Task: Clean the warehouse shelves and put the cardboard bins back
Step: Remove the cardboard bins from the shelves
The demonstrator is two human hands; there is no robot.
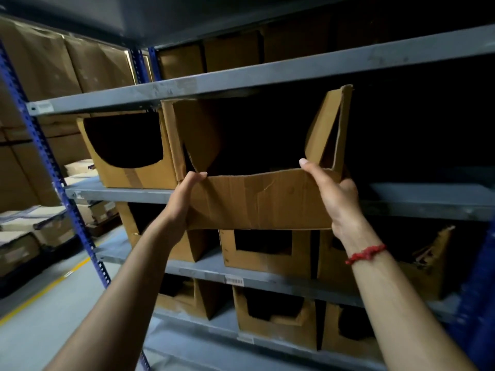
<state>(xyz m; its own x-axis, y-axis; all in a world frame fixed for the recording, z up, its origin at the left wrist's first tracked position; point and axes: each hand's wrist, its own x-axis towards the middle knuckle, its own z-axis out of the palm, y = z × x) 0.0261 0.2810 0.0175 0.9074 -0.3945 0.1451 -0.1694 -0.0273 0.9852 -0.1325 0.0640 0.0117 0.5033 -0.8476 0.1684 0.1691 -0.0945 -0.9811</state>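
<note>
Being gripped at both front corners, a cardboard bin [262,202] is held up at arm's length. The left hand [187,199] is curled round the left front corner, with the fingers wrapped on the front wall and the thumb at the rim. The right hand [332,194] is clamped on the right front corner, and its thumb is laid over the top edge of the low front wall. A red bracelet [365,253] is worn on the right wrist. Both forearms are stretched up and forward.

The bin is held level with the middle shelf [428,202]. Its front wall hangs out past and below the grey front edge of that shelf. Whether its rear rests on the shelf cannot be told, since the bay behind is dark. The front wall is creased, the right side panel is bent and stands up, and the inside is dark.

Just beside it on the left, a second bin [134,175] with a rounded cut-out is set on the same shelf, close against the held one. Below, more cut-out bins [265,253] are lined up on two lower shelves, and a barcode label [234,280] is stuck on one shelf edge. Above, closed cartons [182,61] are stored on the upper shelf. A blue upright [53,167] with punched holes is seen at the left. Beyond it are stacked boxes [40,60] and a grey floor [40,330] marked with a yellow line.
</note>
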